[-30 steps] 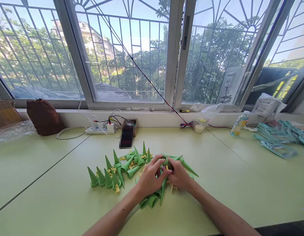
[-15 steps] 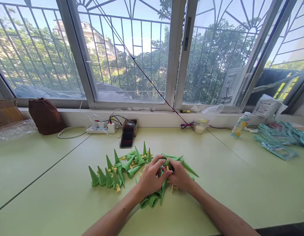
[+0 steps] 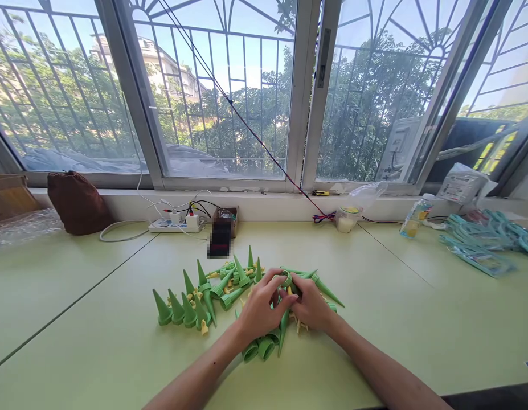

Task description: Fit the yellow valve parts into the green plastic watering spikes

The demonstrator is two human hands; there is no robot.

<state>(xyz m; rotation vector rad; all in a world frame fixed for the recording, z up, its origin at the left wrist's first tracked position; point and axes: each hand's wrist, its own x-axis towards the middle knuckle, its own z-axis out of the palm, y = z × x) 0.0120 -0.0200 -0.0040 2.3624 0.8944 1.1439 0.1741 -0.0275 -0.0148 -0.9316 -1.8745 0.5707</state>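
My left hand [image 3: 264, 302] and my right hand [image 3: 310, 302] meet over a heap of green plastic cones. Between them is a hollow green cone [image 3: 286, 277], its round open end facing up. The fingers of both hands are closed around it and hide most of its body. A small yellow plastic piece [image 3: 289, 291] shows by the fingertips just below the rim; which hand grips it I cannot tell. Other green cones [image 3: 266, 348] lie under and around my wrists. To the left, several cones [image 3: 189, 313] stand upright on their wide ends, and a yellow nozzle-like piece [image 3: 204, 327] stands beside them.
The pale green table [image 3: 97, 341] runs to the windowsill. Along its back are a brown pouch [image 3: 78, 202], a power strip [image 3: 174, 225], a small box [image 3: 234, 222], a lidded cup [image 3: 347, 219] and a bottle [image 3: 416, 216]. Teal packages [image 3: 481, 239] lie at the right.
Both hands stay over the heap, closed on the green cone, with hardly any movement. The whole view has shifted very slightly.
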